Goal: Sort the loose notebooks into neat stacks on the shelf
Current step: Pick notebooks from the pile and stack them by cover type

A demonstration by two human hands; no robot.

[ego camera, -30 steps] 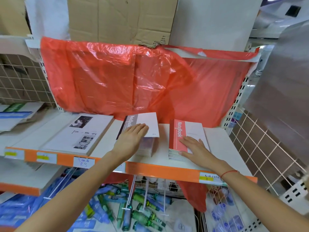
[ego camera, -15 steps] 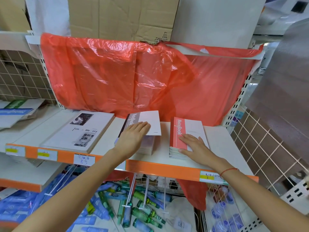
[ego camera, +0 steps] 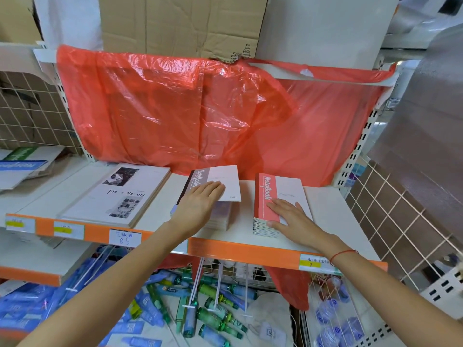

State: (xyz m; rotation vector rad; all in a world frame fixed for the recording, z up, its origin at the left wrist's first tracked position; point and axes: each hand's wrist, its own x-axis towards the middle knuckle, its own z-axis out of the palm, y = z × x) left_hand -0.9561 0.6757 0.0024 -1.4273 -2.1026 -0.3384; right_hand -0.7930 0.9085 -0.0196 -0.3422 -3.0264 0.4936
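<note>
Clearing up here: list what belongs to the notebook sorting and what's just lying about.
Job: grey notebook stack under left hand; red notebook stack under right hand; shelf.
Lying about: photo booklets; red plastic sheet; cardboard; tubes below.

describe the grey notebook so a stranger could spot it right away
Find the red plastic sheet hanging behind the orange-edged shelf. Below it sit two small stacks; the grey notebook tops the left one, under the left hand. Its spine band is grey, whereas the red notebook beside it has a red band.
</note>
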